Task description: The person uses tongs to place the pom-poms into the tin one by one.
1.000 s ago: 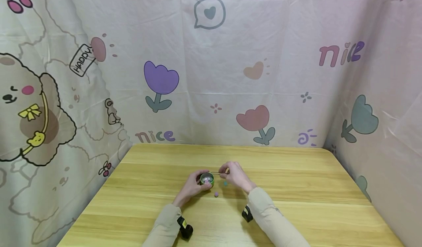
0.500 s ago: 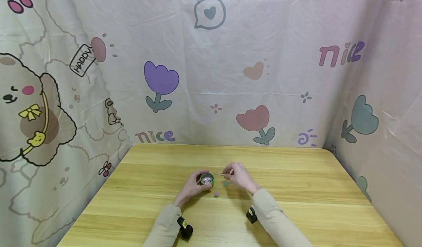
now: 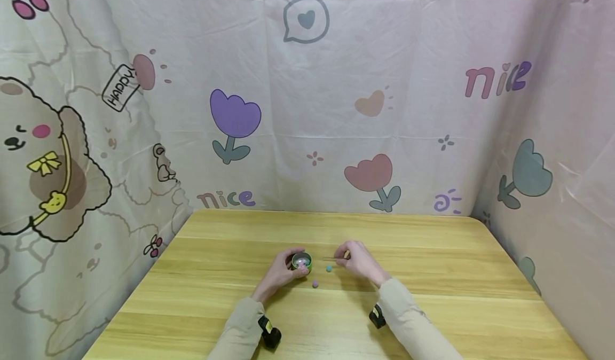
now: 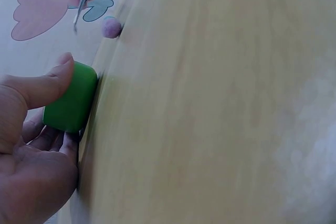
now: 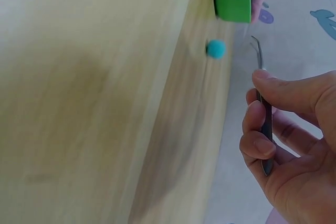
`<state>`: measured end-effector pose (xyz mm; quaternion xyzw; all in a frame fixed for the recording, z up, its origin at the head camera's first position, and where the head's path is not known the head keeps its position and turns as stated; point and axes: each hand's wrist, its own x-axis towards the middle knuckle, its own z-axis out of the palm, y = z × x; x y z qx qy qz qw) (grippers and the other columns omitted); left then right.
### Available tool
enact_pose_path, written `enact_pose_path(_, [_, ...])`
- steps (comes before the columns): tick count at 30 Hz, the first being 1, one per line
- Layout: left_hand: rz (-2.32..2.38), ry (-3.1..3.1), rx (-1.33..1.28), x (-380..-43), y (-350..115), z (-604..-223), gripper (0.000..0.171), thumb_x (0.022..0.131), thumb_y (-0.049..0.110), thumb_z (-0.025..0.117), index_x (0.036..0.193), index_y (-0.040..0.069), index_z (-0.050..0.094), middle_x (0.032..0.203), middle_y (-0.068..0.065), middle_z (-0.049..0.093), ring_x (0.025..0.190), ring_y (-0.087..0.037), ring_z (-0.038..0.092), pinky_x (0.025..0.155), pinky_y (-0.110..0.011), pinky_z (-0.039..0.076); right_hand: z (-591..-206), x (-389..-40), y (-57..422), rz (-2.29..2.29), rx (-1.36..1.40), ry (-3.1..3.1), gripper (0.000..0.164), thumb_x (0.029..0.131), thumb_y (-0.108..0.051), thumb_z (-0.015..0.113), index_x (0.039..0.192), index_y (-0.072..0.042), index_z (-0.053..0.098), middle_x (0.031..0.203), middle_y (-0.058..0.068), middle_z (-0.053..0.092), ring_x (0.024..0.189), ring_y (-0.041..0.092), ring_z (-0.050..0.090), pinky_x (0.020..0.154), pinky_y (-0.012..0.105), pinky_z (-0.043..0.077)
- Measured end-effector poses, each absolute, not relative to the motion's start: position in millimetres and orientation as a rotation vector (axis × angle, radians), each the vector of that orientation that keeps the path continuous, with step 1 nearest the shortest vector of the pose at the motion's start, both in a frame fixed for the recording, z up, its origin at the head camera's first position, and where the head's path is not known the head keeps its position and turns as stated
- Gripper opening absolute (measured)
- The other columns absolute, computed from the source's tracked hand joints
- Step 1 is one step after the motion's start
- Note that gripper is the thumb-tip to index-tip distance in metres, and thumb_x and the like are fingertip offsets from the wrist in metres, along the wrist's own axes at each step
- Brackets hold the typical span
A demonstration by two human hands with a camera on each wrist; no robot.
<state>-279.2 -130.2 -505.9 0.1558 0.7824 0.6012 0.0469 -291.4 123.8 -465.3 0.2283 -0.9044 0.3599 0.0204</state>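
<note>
My left hand [image 3: 281, 271] grips a small round green tin [image 4: 73, 98] standing on the table, thumb on the near side and fingers around the far side. Inside its silvery interior lie pale pinkish pieces, too small to tell apart. My right hand [image 3: 361, 262] pinches bent-tip tweezers [image 5: 266, 124] between thumb and fingers. Their slim tips are slightly apart with nothing visible between them, pointing left toward the tin. A small turquoise ball [image 5: 216, 49] lies on the table just below the tweezers. Nearer the person is a purple ball [image 3: 315, 284], right of the tin.
The wooden table [image 3: 216, 274] runs back to a printed cloth backdrop [image 3: 307, 109]. Cloth also hangs at the left and right sides. Black wrist cameras [image 3: 270, 334] are strapped over both beige sleeves [image 3: 408, 317].
My right hand has drawn the tweezers to the right and slightly nearer the person, away from the tin's rim. The left hand, tin and both balls stay where they were.
</note>
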Motion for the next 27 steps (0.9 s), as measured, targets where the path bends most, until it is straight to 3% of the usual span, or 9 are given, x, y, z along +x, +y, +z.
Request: enact_pose_path(27, [1.839,2.388,0.507,-283,-131,-509,0.061,0.083,-0.001,0.078,0.136,-0.013,0.05,0.134,-0.032,0.056,0.134,-0.05,0.049,0.117,-0.059,0.037,-474,-287,138,1.018,0.694,-2.89,0.005,0.085,0.001,0.075,0.089,-0.002,0.076,0.083,0.007,0.073,0.08,0.014,0.065,0.072,0.031,0.057])
